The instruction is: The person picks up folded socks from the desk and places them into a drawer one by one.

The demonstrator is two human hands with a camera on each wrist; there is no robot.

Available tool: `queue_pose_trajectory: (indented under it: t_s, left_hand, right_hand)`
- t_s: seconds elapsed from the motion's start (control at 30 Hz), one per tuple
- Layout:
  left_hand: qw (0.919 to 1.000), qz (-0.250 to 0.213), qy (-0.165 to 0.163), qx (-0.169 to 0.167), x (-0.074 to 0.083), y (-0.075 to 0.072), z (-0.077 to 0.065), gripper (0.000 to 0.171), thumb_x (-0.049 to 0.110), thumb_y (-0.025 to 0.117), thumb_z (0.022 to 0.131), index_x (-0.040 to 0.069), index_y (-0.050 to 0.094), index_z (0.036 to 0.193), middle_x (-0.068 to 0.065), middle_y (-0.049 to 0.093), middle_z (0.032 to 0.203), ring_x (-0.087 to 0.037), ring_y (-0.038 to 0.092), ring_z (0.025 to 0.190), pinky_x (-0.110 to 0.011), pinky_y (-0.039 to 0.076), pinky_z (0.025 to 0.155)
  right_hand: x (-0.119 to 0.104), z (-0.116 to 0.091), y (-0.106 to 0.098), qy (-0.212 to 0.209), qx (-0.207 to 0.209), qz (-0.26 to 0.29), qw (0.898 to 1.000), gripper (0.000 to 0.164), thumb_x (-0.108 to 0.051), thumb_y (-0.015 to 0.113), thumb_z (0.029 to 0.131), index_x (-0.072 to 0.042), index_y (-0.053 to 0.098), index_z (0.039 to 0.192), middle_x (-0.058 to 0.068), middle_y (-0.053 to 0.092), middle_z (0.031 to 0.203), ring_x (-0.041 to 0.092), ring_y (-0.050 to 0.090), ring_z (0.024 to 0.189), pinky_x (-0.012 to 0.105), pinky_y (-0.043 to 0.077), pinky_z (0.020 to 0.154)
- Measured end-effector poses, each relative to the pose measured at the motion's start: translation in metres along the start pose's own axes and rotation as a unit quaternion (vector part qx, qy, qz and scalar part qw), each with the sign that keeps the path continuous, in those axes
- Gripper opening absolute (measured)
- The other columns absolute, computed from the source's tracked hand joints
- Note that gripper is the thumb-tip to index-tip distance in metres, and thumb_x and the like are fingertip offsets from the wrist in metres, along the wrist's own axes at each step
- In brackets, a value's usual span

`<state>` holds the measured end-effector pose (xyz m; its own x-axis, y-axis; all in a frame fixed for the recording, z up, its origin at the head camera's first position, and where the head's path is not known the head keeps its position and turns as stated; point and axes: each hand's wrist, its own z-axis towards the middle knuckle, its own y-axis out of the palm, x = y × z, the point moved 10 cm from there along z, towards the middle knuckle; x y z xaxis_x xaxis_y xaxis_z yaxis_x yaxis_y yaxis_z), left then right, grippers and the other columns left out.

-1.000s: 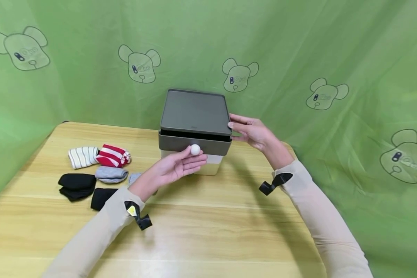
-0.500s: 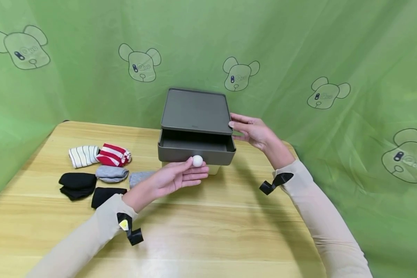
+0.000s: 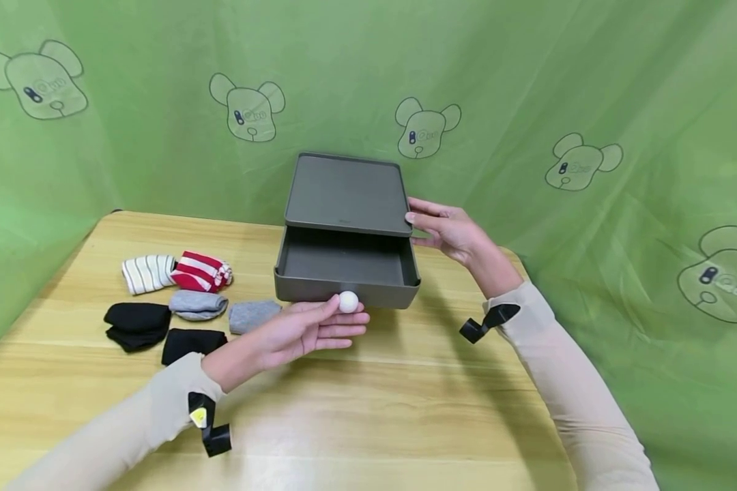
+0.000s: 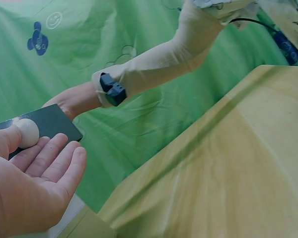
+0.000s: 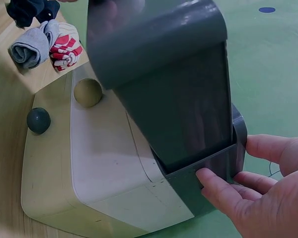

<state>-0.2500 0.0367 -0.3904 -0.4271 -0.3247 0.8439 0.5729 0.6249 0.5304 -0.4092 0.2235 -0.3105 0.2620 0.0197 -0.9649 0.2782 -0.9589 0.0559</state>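
A small dark grey drawer unit (image 3: 347, 194) stands at the back of the table, its top drawer (image 3: 350, 290) pulled well out and bare inside. My left hand (image 3: 297, 334) pinches the drawer's round white knob (image 3: 348, 302) between thumb and forefinger, the other fingers stretched out. In the left wrist view the same knob (image 4: 28, 133) shows at the thumb. My right hand (image 3: 448, 228) touches the unit's right side and top edge with fairly straight fingers (image 5: 216, 186). Lower drawers, white and cream, show in the right wrist view with a cream knob (image 5: 88, 92) and a dark knob (image 5: 38, 120).
Left of the unit lie folded socks: a striped white one (image 3: 149, 273), a red-and-white one (image 3: 201, 271), black ones (image 3: 137, 326), and grey ones (image 3: 198, 305). A green curtain (image 3: 344, 61) hangs close behind the unit and along the right.
My left hand has drawn the top drawer towards me by its knob, and its inside has come into view. The right hand has stayed at the unit's side.
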Motion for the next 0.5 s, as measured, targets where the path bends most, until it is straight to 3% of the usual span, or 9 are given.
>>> queue_pose_trajectory:
  t_s: [0.5]
  left_hand:
    - [0.9996,0.026,-0.005,0.008,-0.004,0.0037,-0.007,0.064,0.041,0.052,0.105,-0.006,0.044,0.148,-0.019,0.058,0.145,-0.026,0.061,0.132,-0.042,0.049,0.113]
  right_hand:
    - [0.0015,0.0003,-0.0004,0.005,-0.004,0.005,1.0,0.064,-0.005,0.065,0.098,-0.008,0.038,0.156,0.012,0.034,0.165,0.007,0.073,0.095,0.027,0.062,0.085]
